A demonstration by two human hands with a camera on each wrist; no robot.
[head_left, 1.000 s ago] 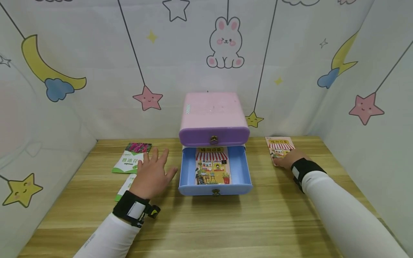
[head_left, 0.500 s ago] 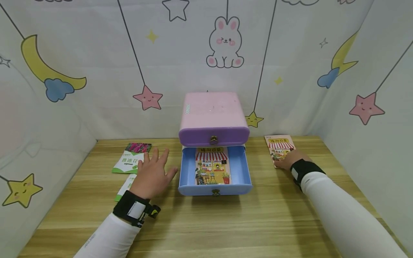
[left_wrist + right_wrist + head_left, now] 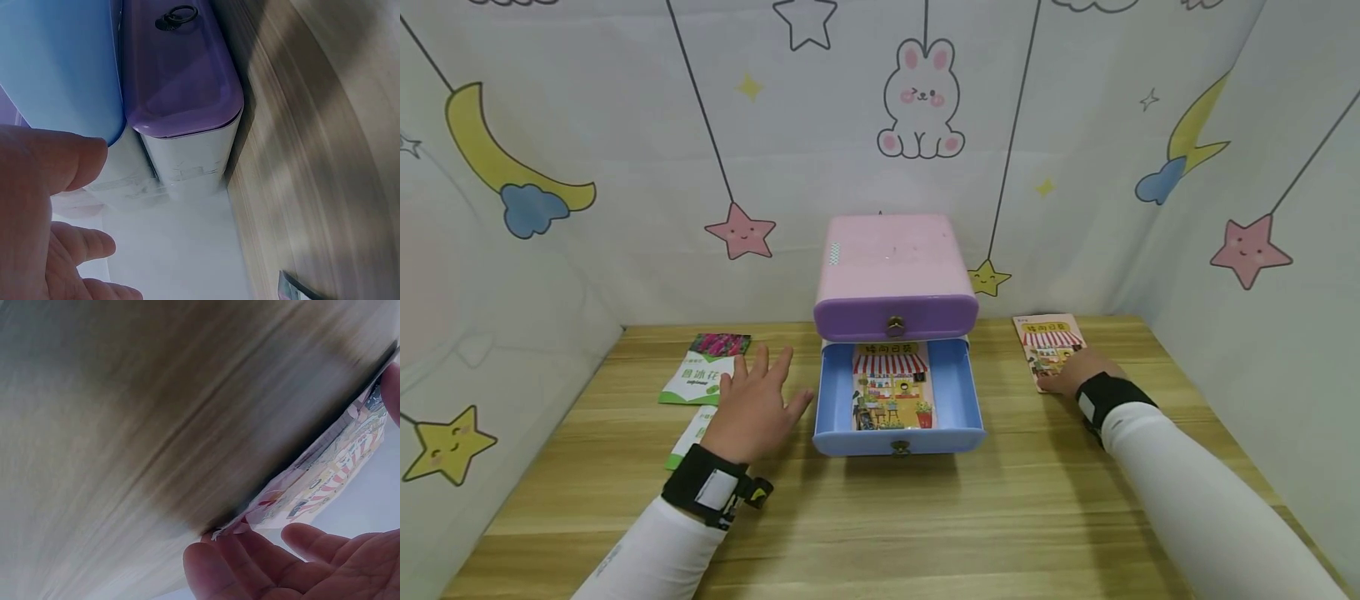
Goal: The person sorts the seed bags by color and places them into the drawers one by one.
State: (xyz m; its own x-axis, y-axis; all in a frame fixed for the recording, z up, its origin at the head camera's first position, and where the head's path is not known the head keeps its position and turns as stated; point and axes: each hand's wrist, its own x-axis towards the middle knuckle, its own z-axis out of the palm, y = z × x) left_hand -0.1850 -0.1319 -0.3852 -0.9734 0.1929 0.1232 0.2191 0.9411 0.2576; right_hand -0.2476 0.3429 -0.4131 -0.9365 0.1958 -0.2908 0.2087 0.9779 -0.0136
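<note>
Two awning-print packets (image 3: 891, 392) and two green-and-white packets (image 3: 695, 381) show. One cabinet (image 3: 887, 258) has three drawers (image 3: 857, 444), two purple and one blue. Two wristbands (image 3: 687, 475) and one printed rabbit (image 3: 921, 104) also appear.

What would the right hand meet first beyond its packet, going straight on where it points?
Probably the drawer unit, across some tabletop; height, depth and exact heading are unclear.

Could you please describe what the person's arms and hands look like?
The left hand and right hand are bare. The left sleeve and right sleeve are white, the left bearing a faint, unreadable marking. The left wristband and right wristband are black with white patches; a small black piece with a yellow mark adjoins the left one.
</note>
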